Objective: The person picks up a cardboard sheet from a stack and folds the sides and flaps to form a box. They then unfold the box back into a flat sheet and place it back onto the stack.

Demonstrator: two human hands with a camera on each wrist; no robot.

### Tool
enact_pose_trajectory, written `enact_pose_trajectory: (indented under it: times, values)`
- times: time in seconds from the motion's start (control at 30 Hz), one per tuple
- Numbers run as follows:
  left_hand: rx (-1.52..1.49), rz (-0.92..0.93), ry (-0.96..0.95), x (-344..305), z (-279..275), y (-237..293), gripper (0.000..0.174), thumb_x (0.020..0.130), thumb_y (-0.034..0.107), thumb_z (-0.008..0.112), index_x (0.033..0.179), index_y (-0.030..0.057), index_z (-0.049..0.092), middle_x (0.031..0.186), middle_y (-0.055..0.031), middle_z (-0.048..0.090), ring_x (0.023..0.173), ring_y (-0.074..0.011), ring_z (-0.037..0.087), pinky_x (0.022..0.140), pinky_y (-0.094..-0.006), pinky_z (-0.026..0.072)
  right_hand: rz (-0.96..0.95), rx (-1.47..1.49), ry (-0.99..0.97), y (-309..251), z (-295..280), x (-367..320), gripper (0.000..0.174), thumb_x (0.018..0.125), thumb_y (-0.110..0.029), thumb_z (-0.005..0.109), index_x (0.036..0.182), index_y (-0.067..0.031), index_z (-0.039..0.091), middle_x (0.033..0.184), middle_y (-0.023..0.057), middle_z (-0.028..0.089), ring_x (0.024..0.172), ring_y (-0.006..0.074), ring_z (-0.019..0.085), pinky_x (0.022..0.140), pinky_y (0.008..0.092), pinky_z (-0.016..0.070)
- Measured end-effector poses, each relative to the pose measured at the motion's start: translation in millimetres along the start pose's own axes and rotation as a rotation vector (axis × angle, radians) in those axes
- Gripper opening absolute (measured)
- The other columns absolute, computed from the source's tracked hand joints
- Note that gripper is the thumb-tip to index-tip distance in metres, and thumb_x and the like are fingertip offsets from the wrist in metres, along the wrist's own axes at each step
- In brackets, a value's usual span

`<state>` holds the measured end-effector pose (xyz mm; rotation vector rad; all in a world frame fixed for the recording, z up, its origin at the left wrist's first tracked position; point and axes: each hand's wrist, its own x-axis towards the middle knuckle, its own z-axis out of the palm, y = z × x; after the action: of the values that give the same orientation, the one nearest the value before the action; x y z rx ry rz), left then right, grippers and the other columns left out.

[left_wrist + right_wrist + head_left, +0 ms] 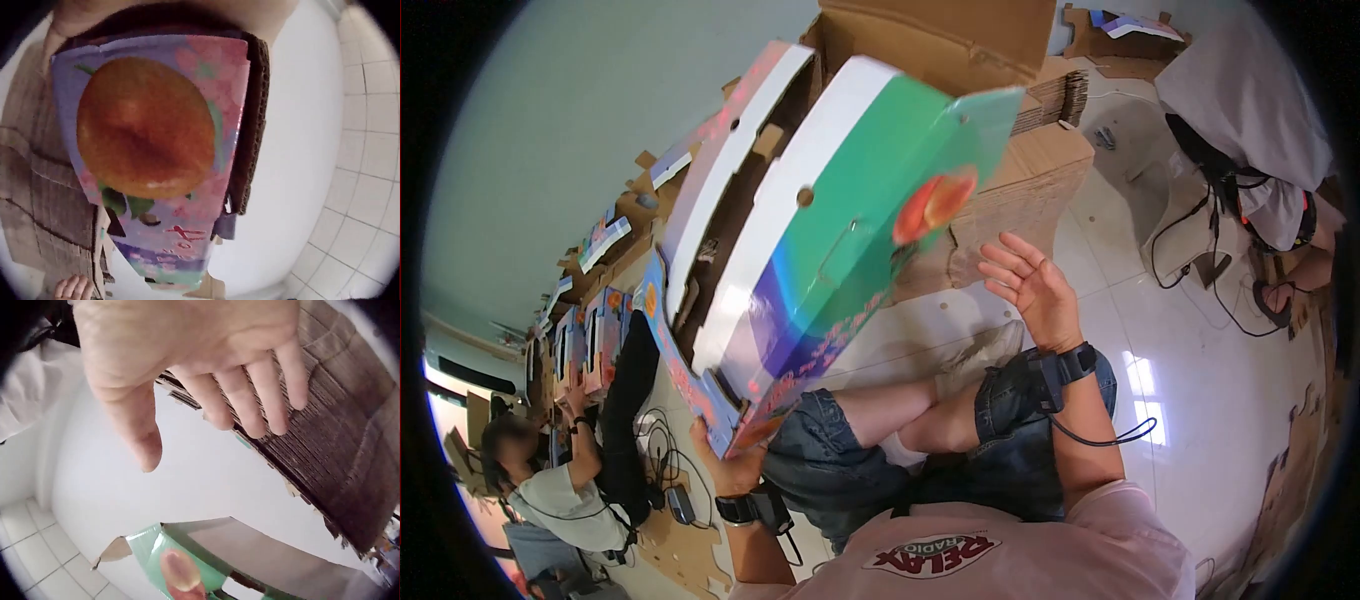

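Observation:
A colourful printed cardboard fruit box (865,185), green, white, purple and pink with fruit pictures, is tilted up in front of me. My left hand (728,465) grips its lower corner, the fingers partly hidden by the cardboard. In the left wrist view a box panel (147,128) with a large orange fruit fills the middle. To the right of the box my right hand (1043,300) is raised, palm up and fingers extended, with nothing in it. The right wrist view shows that palm (194,337) apart from the green box end (181,569).
Stacked flat cardboard (1025,185) stands behind the box, near an open brown carton (930,40). More printed boxes (605,335) line the left side, where another person (565,500) sits. Cables (662,450) lie on the floor. A second person (1250,130) is at the right.

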<state>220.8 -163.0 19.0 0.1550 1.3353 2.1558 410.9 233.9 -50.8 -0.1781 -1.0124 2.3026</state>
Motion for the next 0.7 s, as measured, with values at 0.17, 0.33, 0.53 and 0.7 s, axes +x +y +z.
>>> enact_pose_trajectory:
  times: [0.17,0.33,0.53,0.7]
  values:
    - [-0.024,0.138,0.104,26.8,66.5,10.0,0.07,0.086,0.052,0.058,0.14,0.0108,0.04,0.134,-0.0107,0.052,0.121,-0.0314,0.054,0.1,-0.0531,0.0434,0.073,-0.072,-0.041,8.2,8.6,3.9,0.073,0.087,-0.038,0.062,0.142,0.0052,0.038,0.137,0.0239,0.051,0.119,0.0301,0.058,0.099,0.0379,0.0473]
    - [-0.087,0.244,0.058,70.7,133.5,-75.0,0.043,0.089,0.017,0.064,0.127,0.0061,0.048,0.117,-0.0038,0.058,0.109,-0.0147,0.056,0.095,-0.0331,0.0444,0.274,-0.209,-0.252,22.2,18.6,-1.6,0.087,0.079,-0.041,0.069,0.149,-0.0034,0.033,0.141,0.0222,0.048,0.124,0.0318,0.053,0.101,0.04,0.0429]
    - [-0.143,0.058,-0.058,57.6,175.5,-119.2,0.035,0.095,0.031,0.058,0.12,0.0075,0.054,0.116,-0.004,0.06,0.108,-0.018,0.058,0.093,-0.0348,0.0464,0.405,-0.16,-0.348,37.7,35.2,-7.3,0.12,0.067,-0.038,0.082,0.157,-0.0164,0.005,0.147,0.0161,0.037,0.124,0.0301,0.048,0.098,0.0422,0.0429]
    - [-0.138,-0.066,-0.037,41.3,181.2,-144.3,0.052,0.093,0.019,0.063,0.137,0.0094,0.039,0.128,-0.0042,0.051,0.116,-0.0148,0.051,0.098,-0.0341,0.0417,0.33,-0.127,-0.226,37.4,50.0,-15.0,0.13,0.065,-0.018,0.086,0.156,-0.0182,-0.007,0.142,0.0126,0.037,0.121,0.0278,0.045,0.102,0.0411,0.04]
